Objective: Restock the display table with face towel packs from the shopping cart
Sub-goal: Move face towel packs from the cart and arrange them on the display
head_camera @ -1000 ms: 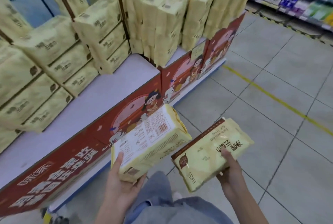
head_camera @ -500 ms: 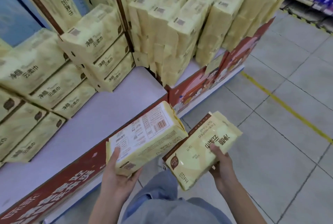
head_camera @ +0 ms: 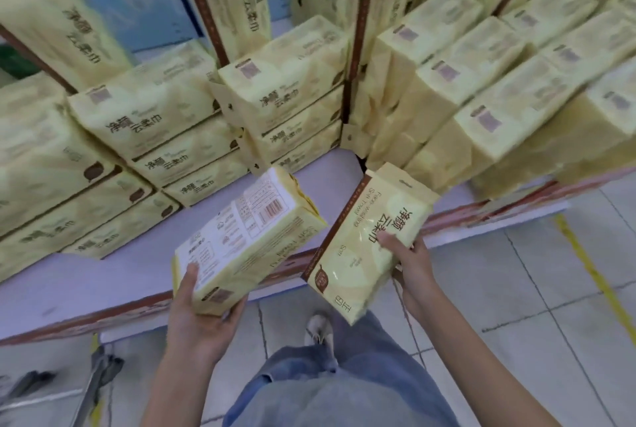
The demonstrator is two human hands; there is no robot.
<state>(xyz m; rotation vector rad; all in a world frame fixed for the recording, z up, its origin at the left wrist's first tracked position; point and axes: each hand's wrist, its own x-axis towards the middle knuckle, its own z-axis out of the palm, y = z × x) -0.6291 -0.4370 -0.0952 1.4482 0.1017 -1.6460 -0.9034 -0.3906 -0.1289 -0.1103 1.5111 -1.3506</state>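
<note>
1. Step: placing. Left hand (head_camera: pixel 199 316) grips the left pack (head_camera: pixel 247 237) and right hand (head_camera: pixel 409 265) grips the right pack (head_camera: pixel 364 244), both over the table's (head_camera: pixel 103 282) front edge.
2. Next, probably: lay them flat on the bare top, aligned with the stacks (head_camera: pixel 165 117).
3. Unclear: fingers under the packs are hidden, and the metal frame (head_camera: pixel 91 388) bottom left may be the cart.

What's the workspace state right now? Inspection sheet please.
Surface: display table, bare strip along the front.
Job's things: stacked packs at the back; label-side pack and front-side pack held at the table's front.
Clutter: nothing seen.
Grippers: left hand grips label-side pack; right hand grips front-side pack.
Cables: nothing seen.
Surroundings: tiled floor, yellow line; blurred metal frame lower left.
</note>
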